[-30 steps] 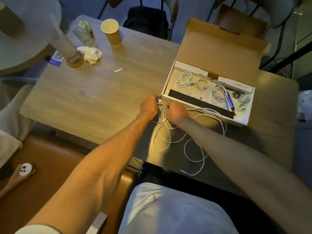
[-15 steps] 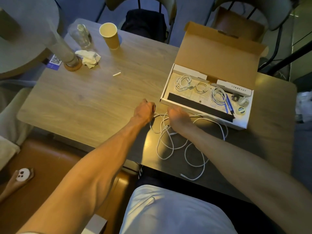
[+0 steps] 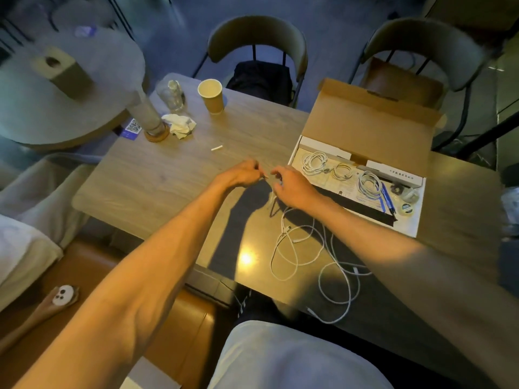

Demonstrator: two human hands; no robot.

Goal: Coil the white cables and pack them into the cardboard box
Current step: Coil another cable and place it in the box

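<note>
The wooden table carries everything. The cardboard box lies open on its far right part, long side running left to right, with three finished coils set in a row inside. The loose cables sprawl in slack loops on the near right of the table, between the box and the near edge. They lie near of both hands and a little to their right, trailing to the table's edge. One strand rises from that heap up to the hands, so its long axis runs near to far. The right hand is just left of the box's near left corner, directly above the heap and closer to it. Its fingers are curled beside the strand, but blur hides whether they grip it. The left hand sits just left of the right one, apart from it, and seems to pinch the cable's tip between thumb and fingertips. Winding probably calls for the right hand to draw slack up from the near side.
</note>
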